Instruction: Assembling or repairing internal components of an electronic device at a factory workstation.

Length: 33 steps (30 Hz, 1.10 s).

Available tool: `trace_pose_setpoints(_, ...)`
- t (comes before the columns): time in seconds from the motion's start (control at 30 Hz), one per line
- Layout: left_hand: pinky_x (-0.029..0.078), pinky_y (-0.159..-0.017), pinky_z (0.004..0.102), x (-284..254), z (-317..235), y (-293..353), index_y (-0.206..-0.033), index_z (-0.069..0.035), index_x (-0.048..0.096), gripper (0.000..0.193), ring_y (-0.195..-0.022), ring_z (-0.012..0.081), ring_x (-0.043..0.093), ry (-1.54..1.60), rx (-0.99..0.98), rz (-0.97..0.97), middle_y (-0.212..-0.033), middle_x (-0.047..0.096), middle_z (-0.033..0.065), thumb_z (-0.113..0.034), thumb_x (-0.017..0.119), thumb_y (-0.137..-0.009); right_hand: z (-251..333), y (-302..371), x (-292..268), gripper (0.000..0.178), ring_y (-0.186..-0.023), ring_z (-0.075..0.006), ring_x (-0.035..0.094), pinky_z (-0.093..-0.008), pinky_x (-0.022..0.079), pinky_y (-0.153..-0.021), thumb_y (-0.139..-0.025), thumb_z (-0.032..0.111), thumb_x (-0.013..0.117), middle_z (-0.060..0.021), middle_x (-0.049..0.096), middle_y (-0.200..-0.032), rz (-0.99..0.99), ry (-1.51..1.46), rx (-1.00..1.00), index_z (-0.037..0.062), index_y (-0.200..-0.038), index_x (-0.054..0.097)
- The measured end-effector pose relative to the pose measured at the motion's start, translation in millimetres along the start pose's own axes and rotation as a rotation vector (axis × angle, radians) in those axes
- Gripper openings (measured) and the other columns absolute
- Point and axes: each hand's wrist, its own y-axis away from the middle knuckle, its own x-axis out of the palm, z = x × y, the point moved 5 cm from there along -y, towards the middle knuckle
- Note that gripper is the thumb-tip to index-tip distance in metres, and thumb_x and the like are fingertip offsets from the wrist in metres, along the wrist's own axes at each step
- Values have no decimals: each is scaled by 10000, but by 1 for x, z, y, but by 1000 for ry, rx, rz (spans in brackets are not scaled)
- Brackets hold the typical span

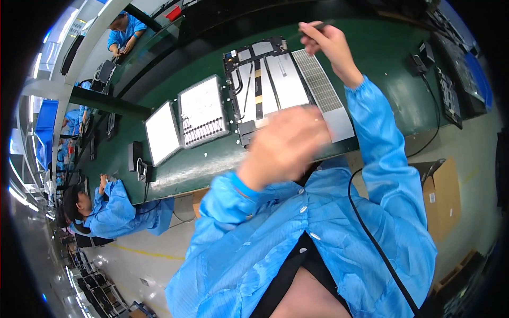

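An opened laptop-like device (pixel 286 79) lies on the green bench in front of me, with silver plates and black cables inside. Over its near edge is my left hand (pixel 289 140), smeared by motion, so its fingers cannot be read. My right hand (pixel 331 45) is raised past the far right of the device, its fingers pinched round a slim dark tool (pixel 324 24) whose exact kind is unclear. Beside the device, under my right arm, lies a pale panel (pixel 321 85) with a grid of small cells and a plain silver end.
Left of the device sit a white tray (pixel 199 100) with rows of small dark parts and a white flat piece (pixel 162 132). A black box (pixel 134 156) is further left. Cables and devices (pixel 450 98) line the right. Other people in blue (pixel 114 206) work at left.
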Motion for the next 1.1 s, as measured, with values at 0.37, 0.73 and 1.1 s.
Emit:
trace_pose_setpoints(0.37,509,-912,376,-12,190,-2,-1159,-56,671,247,-1072,319,639,-41,-364,-8,-1245,639,104,-148,519,-987,-34,-46,34,387,-683,-79,623,-224,506,-662,-937,436,673,-13,664,-765,43,212,95,52,-892,688)
trace_pose_setpoints(0.73,470,-983,400,-4,185,-13,-1167,-87,681,271,-1156,299,587,-149,-299,42,-1227,643,96,-209,518,-989,-41,-54,25,407,-673,-148,691,-252,571,-637,-950,411,662,-86,703,-758,85,317,31,6,-941,709)
trace_pose_setpoints(1.1,462,-1004,400,-8,201,-19,-1228,-59,620,302,-1115,315,607,-141,-31,147,-1236,638,130,-229,531,-995,10,-2,28,203,-771,-92,664,-215,512,-650,-963,179,673,-76,736,-894,-177,344,-432,17,-1085,686)
